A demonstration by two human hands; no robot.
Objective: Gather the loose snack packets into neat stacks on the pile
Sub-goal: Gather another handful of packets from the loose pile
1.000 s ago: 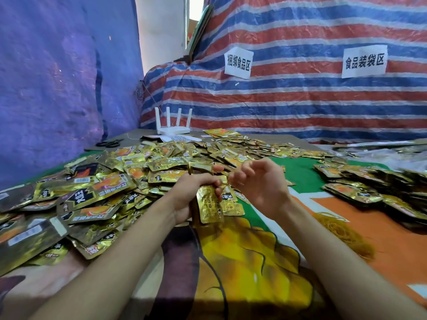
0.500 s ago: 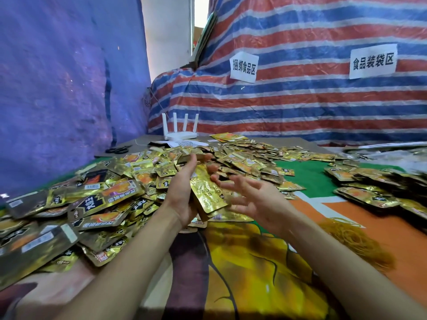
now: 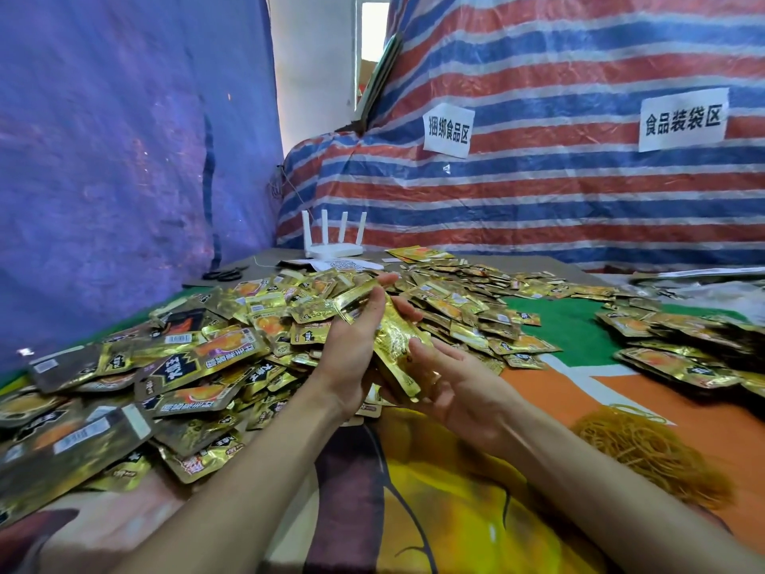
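Closer together than before, our hands meet beside the heaped pile of gold foil snack packets point(image 3: 198, 366); our left hand point(image 3: 352, 354) grips a slim gold packet stack point(image 3: 399, 345), our right hand point(image 3: 451, 387) cradles it, relaxed and uncurled.

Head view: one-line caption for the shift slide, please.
Left hand holds a stack of gold packets over the loose pile, right hand open against it, rubber bands at right.
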